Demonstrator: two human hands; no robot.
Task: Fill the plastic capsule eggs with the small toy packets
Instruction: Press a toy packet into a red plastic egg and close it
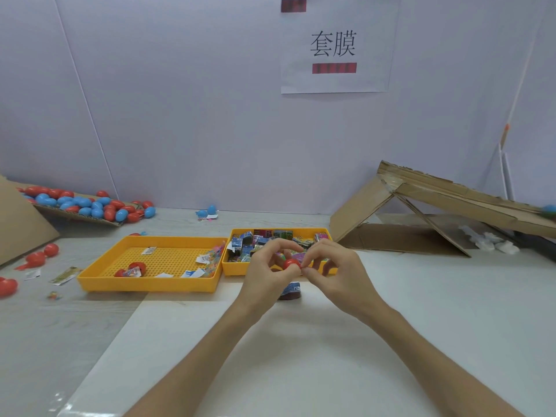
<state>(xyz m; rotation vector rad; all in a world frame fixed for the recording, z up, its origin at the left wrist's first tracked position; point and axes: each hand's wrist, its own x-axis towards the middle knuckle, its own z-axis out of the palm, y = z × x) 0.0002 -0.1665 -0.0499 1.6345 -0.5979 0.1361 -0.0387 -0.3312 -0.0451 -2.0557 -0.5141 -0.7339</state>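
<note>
A pale lilac wall [180,100] of flat panels closes the back, lit evenly. A white paper sign [373,40] hangs high on it. Below lies a whitish table [421,311], glossy near the front. A cardboard ramp [436,191] leans at the right.

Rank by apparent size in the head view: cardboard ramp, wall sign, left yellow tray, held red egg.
1. cardboard ramp
2. wall sign and left yellow tray: about alike; the sign hangs farther off, so left unranked
3. red egg

red egg [291,263]: mostly covered | dark packet [290,291]: top hidden | cardboard ramp [451,192]: cut by right edge
</note>
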